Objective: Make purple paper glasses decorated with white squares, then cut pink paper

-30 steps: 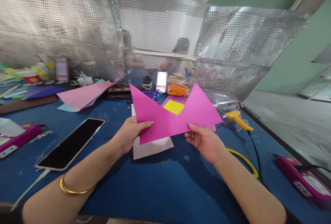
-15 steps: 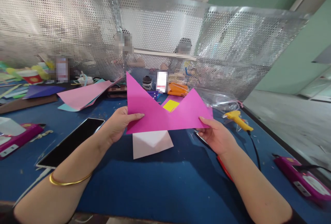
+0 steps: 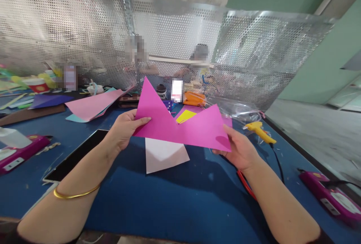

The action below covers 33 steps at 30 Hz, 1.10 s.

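Note:
Both hands hold a sheet of magenta paper [image 3: 180, 133] up above the blue table. A deep V notch in its upper edge leaves a pointed peak on each side. My left hand [image 3: 126, 125] pinches the left end, thumb on the near face. At the right end, my right hand [image 3: 238, 146] grips the paper, its fingers partly hidden behind it. Below the sheet lies a piece of white paper [image 3: 166, 157], its top covered by the magenta one. A yellow paper piece [image 3: 186, 115] shows through the notch. Red handles [image 3: 246, 184] lie partly under my right wrist.
A yellow glue gun [image 3: 260, 131] with a black cord lies at right, near a magenta power strip [image 3: 329, 195]. On the left are a phone [image 3: 80, 153], another power strip [image 3: 26, 153] and pink paper [image 3: 96, 105]. A perforated metal screen [image 3: 175, 22] stands behind; people are visible through it.
The magenta paper has tilted, its right end dropping and its left end rising. Its left peak has shifted right. Both hands keep their hold.

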Each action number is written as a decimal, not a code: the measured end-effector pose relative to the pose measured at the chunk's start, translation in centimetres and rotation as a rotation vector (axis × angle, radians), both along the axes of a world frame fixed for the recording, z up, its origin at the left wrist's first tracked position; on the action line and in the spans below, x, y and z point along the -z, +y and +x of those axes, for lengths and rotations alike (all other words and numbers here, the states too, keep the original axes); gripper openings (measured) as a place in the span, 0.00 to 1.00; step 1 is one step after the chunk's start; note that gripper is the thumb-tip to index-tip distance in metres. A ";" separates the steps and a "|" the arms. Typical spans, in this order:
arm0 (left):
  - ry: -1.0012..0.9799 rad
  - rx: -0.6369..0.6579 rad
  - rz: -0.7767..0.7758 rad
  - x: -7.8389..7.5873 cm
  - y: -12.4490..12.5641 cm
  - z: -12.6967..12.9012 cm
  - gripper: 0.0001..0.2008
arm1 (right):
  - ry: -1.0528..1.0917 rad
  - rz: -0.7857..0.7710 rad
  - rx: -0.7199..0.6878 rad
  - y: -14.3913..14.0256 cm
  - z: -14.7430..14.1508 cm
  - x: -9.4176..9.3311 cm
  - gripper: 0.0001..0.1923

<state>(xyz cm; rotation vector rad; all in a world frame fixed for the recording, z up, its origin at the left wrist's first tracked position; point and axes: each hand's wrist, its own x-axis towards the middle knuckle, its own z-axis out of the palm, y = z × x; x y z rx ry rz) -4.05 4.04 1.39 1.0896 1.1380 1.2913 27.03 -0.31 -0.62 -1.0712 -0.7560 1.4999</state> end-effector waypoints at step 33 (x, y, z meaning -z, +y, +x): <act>-0.243 0.044 -0.237 2.7 -2.2 3.9 0.10 | -0.052 -0.068 -0.052 -0.6 -2.6 2.6 0.18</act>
